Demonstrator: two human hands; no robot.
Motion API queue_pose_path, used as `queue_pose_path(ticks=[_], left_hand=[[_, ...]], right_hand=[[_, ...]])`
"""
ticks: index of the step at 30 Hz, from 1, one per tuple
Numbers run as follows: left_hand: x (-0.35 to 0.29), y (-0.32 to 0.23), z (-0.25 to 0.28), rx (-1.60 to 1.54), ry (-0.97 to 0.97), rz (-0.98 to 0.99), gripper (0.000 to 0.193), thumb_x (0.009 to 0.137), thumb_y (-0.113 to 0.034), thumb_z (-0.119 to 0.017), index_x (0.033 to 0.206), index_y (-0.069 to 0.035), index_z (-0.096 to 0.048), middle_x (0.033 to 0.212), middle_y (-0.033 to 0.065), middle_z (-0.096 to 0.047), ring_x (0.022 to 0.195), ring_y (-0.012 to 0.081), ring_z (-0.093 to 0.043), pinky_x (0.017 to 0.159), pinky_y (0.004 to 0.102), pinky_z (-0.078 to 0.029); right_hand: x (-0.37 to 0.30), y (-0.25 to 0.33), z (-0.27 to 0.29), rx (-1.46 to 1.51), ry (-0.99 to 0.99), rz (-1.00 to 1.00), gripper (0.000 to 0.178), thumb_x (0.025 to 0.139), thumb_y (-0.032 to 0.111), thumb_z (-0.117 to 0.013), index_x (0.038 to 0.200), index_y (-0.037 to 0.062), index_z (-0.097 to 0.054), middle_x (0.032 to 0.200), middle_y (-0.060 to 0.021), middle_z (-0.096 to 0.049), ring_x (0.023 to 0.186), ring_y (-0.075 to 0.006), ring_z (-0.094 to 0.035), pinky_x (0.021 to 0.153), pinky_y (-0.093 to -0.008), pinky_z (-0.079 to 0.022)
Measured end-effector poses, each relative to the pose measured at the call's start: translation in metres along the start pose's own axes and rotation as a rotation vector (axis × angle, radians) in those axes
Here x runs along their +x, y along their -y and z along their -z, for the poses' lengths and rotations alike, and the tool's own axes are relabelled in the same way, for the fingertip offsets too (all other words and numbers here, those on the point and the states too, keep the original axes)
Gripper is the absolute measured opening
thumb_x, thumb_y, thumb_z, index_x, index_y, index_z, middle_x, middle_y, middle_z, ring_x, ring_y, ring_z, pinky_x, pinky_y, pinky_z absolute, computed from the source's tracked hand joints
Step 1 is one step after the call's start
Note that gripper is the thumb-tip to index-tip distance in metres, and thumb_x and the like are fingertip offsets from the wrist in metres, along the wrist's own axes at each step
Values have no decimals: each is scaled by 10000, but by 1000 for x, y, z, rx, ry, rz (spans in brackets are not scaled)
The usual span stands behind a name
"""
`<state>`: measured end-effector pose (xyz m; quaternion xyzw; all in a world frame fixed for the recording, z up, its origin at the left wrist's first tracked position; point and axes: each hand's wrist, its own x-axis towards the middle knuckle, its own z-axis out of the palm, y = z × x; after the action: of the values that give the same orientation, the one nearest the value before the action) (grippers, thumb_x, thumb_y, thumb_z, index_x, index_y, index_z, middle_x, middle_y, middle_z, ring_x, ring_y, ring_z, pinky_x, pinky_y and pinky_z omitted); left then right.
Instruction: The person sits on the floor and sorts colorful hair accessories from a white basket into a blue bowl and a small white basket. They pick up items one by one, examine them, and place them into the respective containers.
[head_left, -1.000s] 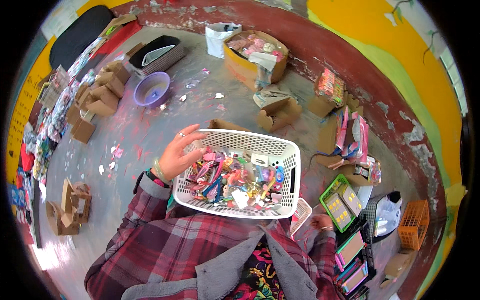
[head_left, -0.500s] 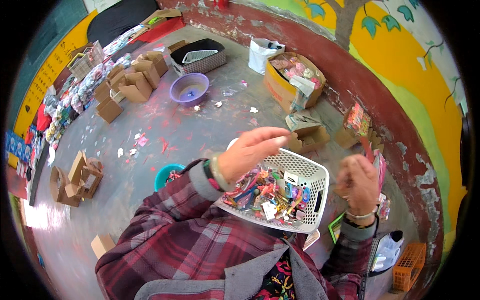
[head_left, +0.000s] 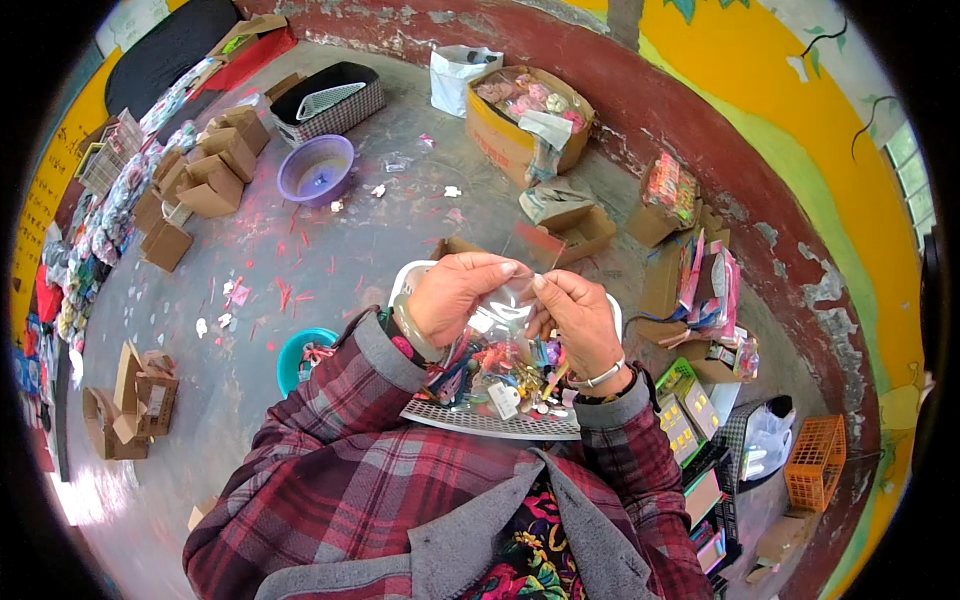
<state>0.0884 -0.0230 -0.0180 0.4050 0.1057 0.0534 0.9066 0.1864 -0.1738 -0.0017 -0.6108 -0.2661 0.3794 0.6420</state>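
Left hand (head_left: 452,297) and right hand (head_left: 578,312) each pinch what looks like a clear plastic bag (head_left: 512,292) over the white basket (head_left: 500,420); keeping its mouth spread, directly above, seems wise.

A small clear plastic bag (head_left: 518,292) with a red strip along its top edge is held upright at the centre of the frame, pinched on both sides. Directly below it sits a white perforated basket (head_left: 490,420), tilted slightly, filled with a jumble of small colourful trinkets (head_left: 500,370).
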Motion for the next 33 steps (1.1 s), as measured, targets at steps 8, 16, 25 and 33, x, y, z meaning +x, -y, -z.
queue_pose_path(ticks=[8, 16, 25, 33], left_hand=[[1, -1, 4, -15, 15, 9, 241, 905, -148, -494, 1004, 45, -598, 952, 116, -643, 866, 189, -620, 808, 312, -478], [3, 0, 5, -2, -28, -32, 220, 886, -142, -516, 997, 27, -600, 928, 112, -649, 814, 163, -616, 730, 283, -489], [-1, 1, -4, 279, 37, 158, 154, 864, -111, -567, 917, 11, -643, 827, 80, -668, 698, 99, -583, 607, 221, -438], [5, 8, 6, 382, 60, 54, 113, 847, -91, -586, 891, -7, -647, 782, 34, -641, 729, 93, -575, 671, 226, -448]], right_hand=[[1, -1, 3, 8, 50, 1, 239, 906, 208, -497, 825, 1, -584, 671, -54, -598, 552, -108, -566, 485, -206, -413], [2, -3, 10, 14, 125, -76, 216, 882, 203, -539, 847, -5, -589, 702, -28, -582, 595, -95, -577, 509, -197, -425], [4, 1, 23, -60, -3, 22, 179, 847, 182, -601, 904, 14, -616, 726, -2, -596, 623, -52, -533, 512, -176, -376], [3, -11, 33, 47, 73, -112, 165, 839, 157, -577, 903, 11, -622, 716, -34, -635, 606, -73, -576, 487, -176, -381]])
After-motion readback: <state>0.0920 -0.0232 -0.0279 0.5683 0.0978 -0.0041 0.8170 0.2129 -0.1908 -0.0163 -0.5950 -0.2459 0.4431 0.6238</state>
